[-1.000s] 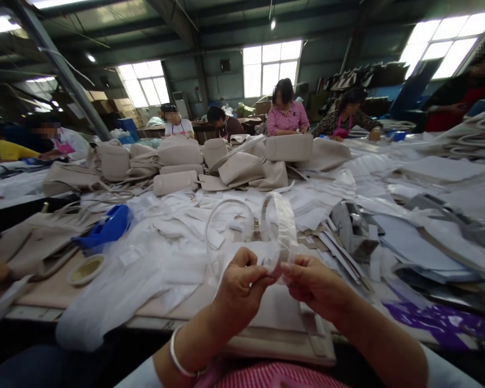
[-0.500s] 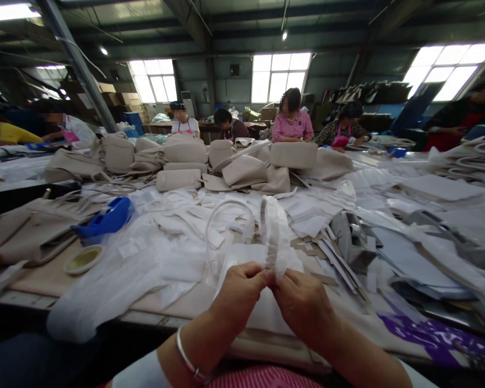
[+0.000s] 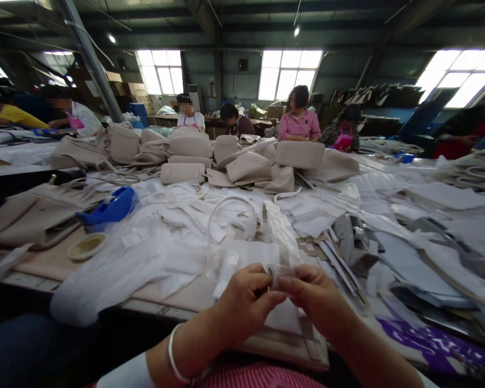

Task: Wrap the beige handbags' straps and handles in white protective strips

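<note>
My left hand (image 3: pixel 244 304) and my right hand (image 3: pixel 313 302) meet in front of me, both pinching the lower end of a clear plastic wrap (image 3: pixel 281 240) that covers a curved bag handle. The wrapped handle rises from my fingers over a white bag (image 3: pixel 250 253) lying on the table, whose other handle (image 3: pixel 226 215) arches up behind it. A silver bangle sits on my left wrist.
A blue tape dispenser (image 3: pixel 111 207) and a small dish (image 3: pixel 84 245) sit to the left. Beige bags (image 3: pixel 246 164) are piled mid-table, with white sheets and grey pieces (image 3: pixel 351 240) to the right. Several people work at the far side.
The wrapped handle has tilted lower toward the bag. My fingers stay pinched together at its end, and the view has shifted slightly down and left.
</note>
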Demonstrator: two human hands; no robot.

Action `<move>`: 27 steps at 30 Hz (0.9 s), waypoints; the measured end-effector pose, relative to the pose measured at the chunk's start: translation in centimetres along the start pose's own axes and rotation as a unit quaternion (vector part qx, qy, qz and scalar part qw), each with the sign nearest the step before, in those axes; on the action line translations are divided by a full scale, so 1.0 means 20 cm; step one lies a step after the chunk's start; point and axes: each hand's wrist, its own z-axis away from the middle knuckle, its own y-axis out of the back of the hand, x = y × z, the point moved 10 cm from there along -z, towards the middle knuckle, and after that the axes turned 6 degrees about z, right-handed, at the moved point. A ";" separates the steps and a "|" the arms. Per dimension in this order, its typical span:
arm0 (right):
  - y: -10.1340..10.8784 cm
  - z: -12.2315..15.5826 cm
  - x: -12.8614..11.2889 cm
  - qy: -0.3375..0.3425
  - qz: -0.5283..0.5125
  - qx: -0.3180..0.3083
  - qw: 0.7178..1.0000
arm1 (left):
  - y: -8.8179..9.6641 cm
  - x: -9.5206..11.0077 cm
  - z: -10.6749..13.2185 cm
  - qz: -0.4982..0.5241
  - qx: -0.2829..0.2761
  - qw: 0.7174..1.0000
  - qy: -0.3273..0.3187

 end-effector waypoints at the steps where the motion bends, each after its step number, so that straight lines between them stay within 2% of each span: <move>1: 0.00 0.01 -0.05 0.053 0.087 0.008 0.995 | 0.00 -0.06 0.00 0.048 -0.003 0.997 0.057; 2: -0.02 0.03 -0.11 0.117 0.179 0.013 0.977 | -0.01 -0.11 0.00 0.099 -0.001 0.989 0.112; 4: -0.08 0.08 -0.21 0.247 0.341 0.026 0.907 | -0.03 -0.18 0.00 0.183 0.026 0.965 0.186; 6: -0.13 0.14 -0.27 0.339 0.441 0.055 0.829 | -0.02 -0.20 0.00 0.218 0.077 0.953 0.197; 7: -0.14 0.15 -0.28 0.362 0.469 0.069 0.803 | -0.01 -0.20 0.00 0.217 0.098 0.954 0.184; 8: -0.14 0.16 -0.28 0.367 0.481 0.074 0.793 | 0.01 -0.18 -0.01 0.206 0.117 0.958 0.163; 9: -0.13 0.15 -0.27 0.356 0.477 0.068 0.801 | 0.03 -0.16 -0.01 0.186 0.130 0.964 0.140; 10: -0.12 0.13 -0.25 0.328 0.456 0.050 0.826 | 0.04 -0.14 -0.01 0.158 0.137 0.971 0.114; 11: -0.10 0.10 -0.22 0.286 0.418 0.021 0.862 | 0.06 -0.11 -0.01 0.124 0.137 0.979 0.088; 13: -0.07 0.05 -0.13 0.166 0.297 -0.048 0.939 | 0.08 -0.04 0.00 0.051 0.122 0.991 0.032; 15: -0.05 0.03 -0.04 0.046 0.146 -0.087 0.984 | 0.08 0.03 0.01 -0.017 0.099 0.995 -0.025; 17: -0.03 0.01 0.03 -0.031 0.011 -0.093 0.995 | 0.05 0.07 0.03 -0.070 0.067 0.993 -0.071; 19: -0.03 0.00 0.07 -0.076 -0.085 -0.087 0.990 | 0.00 0.08 0.05 -0.103 0.018 0.990 -0.097; 21: -0.05 0.00 0.11 -0.118 -0.138 -0.088 0.979 | -0.05 0.09 0.06 -0.117 -0.028 0.985 -0.120; 23: -0.06 0.00 0.13 -0.137 -0.155 -0.081 0.975 | -0.07 0.09 0.07 -0.122 -0.041 0.982 -0.138; 25: -0.06 0.00 0.10 -0.118 -0.130 -0.065 0.982 | -0.03 0.08 0.06 -0.111 -0.019 0.987 -0.116; 27: -0.04 0.00 0.03 -0.050 -0.033 -0.043 0.997 | 0.00 -0.01 0.03 -0.049 -0.009 0.999 -0.012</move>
